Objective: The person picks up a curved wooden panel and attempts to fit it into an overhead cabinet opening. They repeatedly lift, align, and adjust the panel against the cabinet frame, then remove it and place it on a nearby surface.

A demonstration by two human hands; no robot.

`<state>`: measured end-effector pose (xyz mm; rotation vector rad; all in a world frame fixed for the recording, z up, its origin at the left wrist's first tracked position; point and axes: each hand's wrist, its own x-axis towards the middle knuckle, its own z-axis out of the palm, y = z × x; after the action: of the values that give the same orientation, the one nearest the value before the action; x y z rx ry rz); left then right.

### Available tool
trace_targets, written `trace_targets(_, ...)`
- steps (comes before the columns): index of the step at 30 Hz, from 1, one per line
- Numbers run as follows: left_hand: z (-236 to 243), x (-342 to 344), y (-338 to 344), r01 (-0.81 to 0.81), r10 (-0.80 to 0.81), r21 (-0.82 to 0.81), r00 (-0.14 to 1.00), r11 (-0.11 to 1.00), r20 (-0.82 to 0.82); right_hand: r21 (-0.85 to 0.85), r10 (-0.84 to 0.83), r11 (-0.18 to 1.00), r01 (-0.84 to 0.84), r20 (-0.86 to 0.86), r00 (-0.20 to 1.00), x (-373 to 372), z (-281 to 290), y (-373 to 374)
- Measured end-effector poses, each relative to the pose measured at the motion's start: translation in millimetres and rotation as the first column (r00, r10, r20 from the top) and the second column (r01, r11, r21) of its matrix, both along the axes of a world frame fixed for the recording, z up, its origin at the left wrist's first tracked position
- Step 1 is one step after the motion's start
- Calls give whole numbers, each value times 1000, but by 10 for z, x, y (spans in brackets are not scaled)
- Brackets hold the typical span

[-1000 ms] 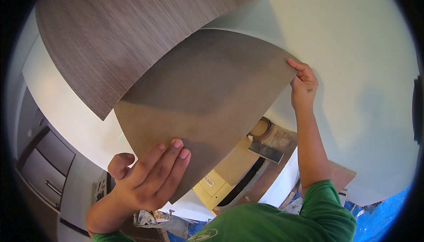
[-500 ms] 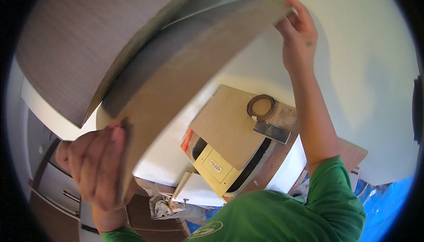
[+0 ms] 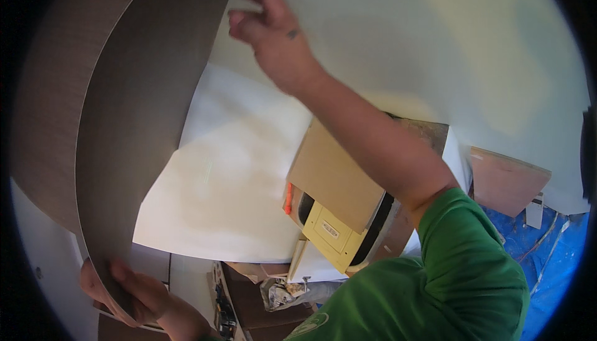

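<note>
A thin, dark grey-brown panel [image 3: 134,111] stands on edge at the left, running from the top of the view down to my left hand [image 3: 137,294]. The fingers and thumb of that hand are closed around its lower end. High up, my right hand [image 3: 270,36] is raised beside the panel's right edge, fingers apart and partly bent. It holds nothing that I can see. Close behind the panel on the left is a larger brown wood-grain surface [image 3: 53,80].
A white surface [image 3: 217,185] spreads below the panel. Right of it, a flat tan board [image 3: 333,167] lies over a box with a cream-yellow plate [image 3: 329,232] and an orange stick [image 3: 288,198]. A pinkish board [image 3: 510,179] leans above blue sheeting [image 3: 541,248].
My right hand has let go of the panel's far end and moved left. The panel has swung more upright and leftward, and my left hand has moved down with its lower end.
</note>
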<state>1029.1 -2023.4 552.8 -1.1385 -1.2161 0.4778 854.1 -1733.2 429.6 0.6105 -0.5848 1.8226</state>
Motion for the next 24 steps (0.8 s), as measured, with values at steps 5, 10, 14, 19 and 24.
trace_targets(5, -5, 73, 6, -20, 17, 40, 997, 999, 74, -41, 334, 942, -334, 10, 942, -603, 160, -193)
trace_targets(10, -168, 176, -1, -193, 183, 79, 975, 978, 122, -41, 278, 958, -283, -94, 956, -725, 300, -160)
trace_targets(14, -307, 113, 97, -136, 139, -97, 990, 986, 23, -14, 251, 967, -253, -63, 966, -778, 277, -261)
trace_targets(19, -309, 391, 41, -450, 471, -164, 874, 878, 124, 119, -16, 993, 18, -12, 1000, -851, 26, -156)
trace_targets(24, -401, 316, 18, -288, 329, -202, 920, 936, 213, 52, 220, 973, -226, 91, 971, -440, -148, -153)
